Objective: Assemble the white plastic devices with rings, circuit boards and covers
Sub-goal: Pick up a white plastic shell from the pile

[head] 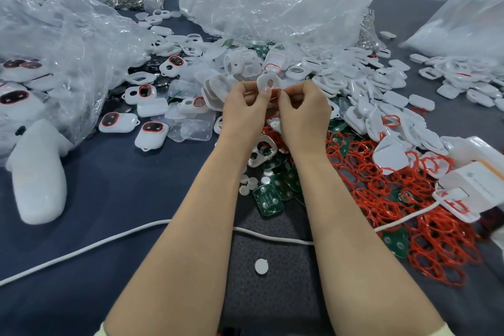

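Note:
My left hand (246, 110) and my right hand (302, 112) meet at the middle of the table, both pinching one white plastic shell (268, 82) with a round hole. A red ring (274, 94) shows between my fingertips at the shell's lower edge. Below my wrists lie green circuit boards (268, 198) and a metal plate (261, 151). A heap of red rings (395, 194) spreads to the right. Loose white shells and covers (362, 84) are piled behind my hands. Devices fitted with red rings (151, 133) lie to the left.
Crumpled clear plastic bags (272, 5) stand at the back and left. A white foam piece (39, 174) lies at the left. A white cable (81, 248) crosses the blue table near me, running to a white box (469, 185) at the right. Small white discs (261, 266) lie about.

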